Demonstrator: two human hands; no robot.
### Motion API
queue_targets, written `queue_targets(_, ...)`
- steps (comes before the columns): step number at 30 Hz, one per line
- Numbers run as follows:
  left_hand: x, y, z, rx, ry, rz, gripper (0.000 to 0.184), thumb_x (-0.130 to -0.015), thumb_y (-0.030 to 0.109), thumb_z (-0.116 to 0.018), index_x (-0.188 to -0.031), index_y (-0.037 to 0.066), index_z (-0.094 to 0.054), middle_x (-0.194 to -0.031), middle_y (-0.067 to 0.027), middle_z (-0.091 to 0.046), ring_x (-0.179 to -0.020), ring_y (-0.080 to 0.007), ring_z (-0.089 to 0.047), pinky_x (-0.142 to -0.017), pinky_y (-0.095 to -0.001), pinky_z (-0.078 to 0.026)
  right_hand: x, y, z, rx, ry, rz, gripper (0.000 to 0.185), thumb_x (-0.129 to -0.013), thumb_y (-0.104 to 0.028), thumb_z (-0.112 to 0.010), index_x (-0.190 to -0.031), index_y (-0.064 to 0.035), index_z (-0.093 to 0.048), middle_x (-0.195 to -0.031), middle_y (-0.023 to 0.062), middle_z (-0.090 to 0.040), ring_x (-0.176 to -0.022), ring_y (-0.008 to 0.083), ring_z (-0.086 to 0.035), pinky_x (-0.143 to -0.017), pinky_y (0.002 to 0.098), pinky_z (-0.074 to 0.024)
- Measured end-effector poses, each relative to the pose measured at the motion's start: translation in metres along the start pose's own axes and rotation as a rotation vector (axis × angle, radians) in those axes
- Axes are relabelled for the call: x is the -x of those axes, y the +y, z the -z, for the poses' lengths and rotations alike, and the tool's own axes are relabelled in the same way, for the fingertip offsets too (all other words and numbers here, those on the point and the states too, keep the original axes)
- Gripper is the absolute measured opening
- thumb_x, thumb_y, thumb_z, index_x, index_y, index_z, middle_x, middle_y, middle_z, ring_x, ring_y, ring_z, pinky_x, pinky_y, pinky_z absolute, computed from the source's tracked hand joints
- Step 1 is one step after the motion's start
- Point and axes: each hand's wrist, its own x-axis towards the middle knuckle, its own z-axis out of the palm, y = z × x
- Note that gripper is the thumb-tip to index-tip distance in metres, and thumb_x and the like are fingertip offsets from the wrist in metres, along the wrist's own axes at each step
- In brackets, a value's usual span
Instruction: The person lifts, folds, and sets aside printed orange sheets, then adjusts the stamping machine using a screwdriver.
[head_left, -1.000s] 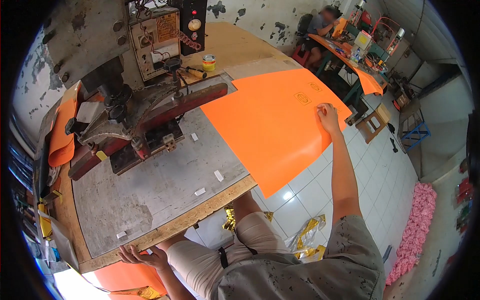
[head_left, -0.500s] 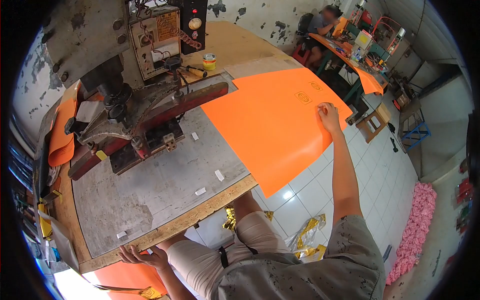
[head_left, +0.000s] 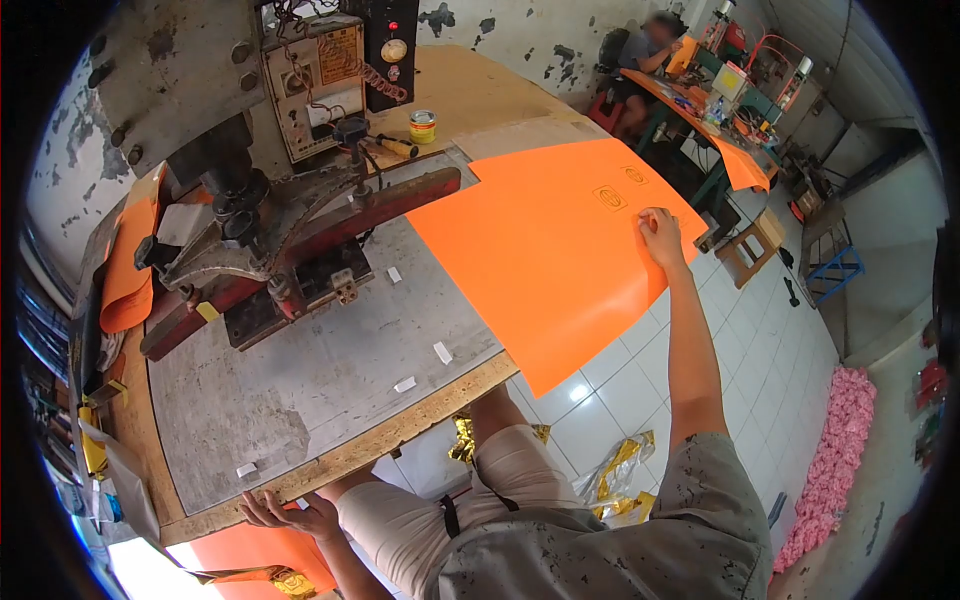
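My right hand point(head_left: 660, 236) is closed on the right part of a large orange sheet point(head_left: 540, 260), with its fingers bent over it. Two small printed emblems show on the sheet, which overhangs the table edge. At the table's front left edge is my left hand point(head_left: 290, 514), palm up, fingers apart, holding nothing. A press head with a red bar point(head_left: 375, 215) stands over the grey metal plate point(head_left: 340, 400), where several white tape pieces lie.
A control box point(head_left: 315, 90), a small can point(head_left: 423, 127) and a screwdriver point(head_left: 396, 146) are behind the press. More orange sheets point(head_left: 130, 265) lie at left. A person point(head_left: 645, 60) sits at a far bench. Pink material point(head_left: 828, 460) lies at right.
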Motion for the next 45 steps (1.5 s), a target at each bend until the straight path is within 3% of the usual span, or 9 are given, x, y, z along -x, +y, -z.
queue_targets(16,0.004,-0.003,-0.003,-0.021,0.019,0.013,0.052,-0.105,0.040,-0.048,-0.144,0.009,-0.035,-0.154,-0.0209,-0.035,-0.144,-0.0441,-0.029,-0.114,-0.0682,-0.021,0.002,-0.006,0.004,-0.055,-0.009,-0.050,0.016,-0.092,-0.018,-0.067,-0.107,-0.0111,-0.068,-0.113,0.0074,-0.064,-0.106,0.0306,-0.055,-0.094,0.0420,-0.0463)
queue_targets(25,0.004,-0.005,-0.004,-0.011,0.018,0.004,0.054,-0.104,0.042,-0.049,-0.145,0.009,-0.035,-0.154,-0.0211,-0.035,-0.144,-0.0445,-0.029,-0.114,-0.0683,-0.021,0.000,0.013,-0.004,-0.098,0.026,0.015,0.020,-0.094,-0.005,-0.061,-0.113,-0.0053,-0.068,-0.114,0.0091,-0.066,-0.101,0.0251,-0.059,-0.094,0.0363,-0.0472)
queue_targets(28,0.007,-0.007,-0.004,0.048,0.016,0.010,0.059,-0.100,0.038,-0.058,-0.147,0.013,-0.034,-0.156,-0.0211,-0.032,-0.145,-0.0449,-0.026,-0.113,-0.0687,-0.019,-0.005,0.014,0.003,-0.282,-0.077,-0.101,0.023,-0.095,-0.006,-0.061,-0.116,-0.0039,-0.069,-0.119,0.0093,-0.067,-0.104,0.0223,-0.062,-0.094,0.0329,-0.0479)
queue_targets(37,0.008,-0.008,-0.005,0.041,0.022,0.006,0.058,-0.100,0.037,-0.058,-0.147,0.012,-0.034,-0.156,-0.0207,-0.032,-0.145,-0.0442,-0.025,-0.113,-0.0688,-0.019,-0.005,0.017,0.011,-0.455,-0.127,-0.247,0.027,-0.097,-0.003,-0.058,-0.121,-0.0030,-0.069,-0.120,0.0068,-0.069,-0.109,0.0198,-0.063,-0.096,0.0309,-0.0477)
queue_targets(45,0.010,-0.009,-0.005,0.025,0.011,0.013,0.059,-0.100,0.040,-0.059,-0.147,0.012,-0.035,-0.156,-0.0199,-0.032,-0.146,-0.0436,-0.025,-0.114,-0.0684,-0.019,-0.004,0.013,0.012,-0.469,-0.096,-0.248,0.025,-0.093,-0.001,-0.060,-0.115,-0.0006,-0.070,-0.116,0.0093,-0.070,-0.108,0.0210,-0.065,-0.096,0.0311,-0.0489)
